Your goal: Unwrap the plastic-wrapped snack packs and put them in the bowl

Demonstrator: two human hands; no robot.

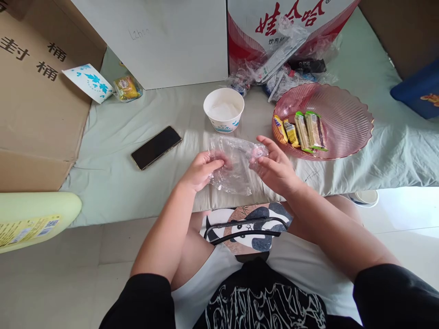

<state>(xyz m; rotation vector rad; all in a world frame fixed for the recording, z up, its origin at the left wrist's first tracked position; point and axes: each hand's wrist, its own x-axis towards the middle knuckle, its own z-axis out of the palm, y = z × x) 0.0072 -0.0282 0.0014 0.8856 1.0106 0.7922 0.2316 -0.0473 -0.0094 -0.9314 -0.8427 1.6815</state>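
Both hands hold a crumpled clear plastic bag (233, 167) just above the near edge of a bed covered in a pale green sheet (113, 183). The left hand (200, 171) has its fingers curled shut on the bag's left side; the right hand (274, 167) pinches the right side, its other fingers spread loosely. Just behind the bag stands a white paper bowl (223, 110). A black phone (156, 147) lies to the left, and a pink ribbed dish (338, 119) holding wrapped snacks (302, 131) sits to the right.
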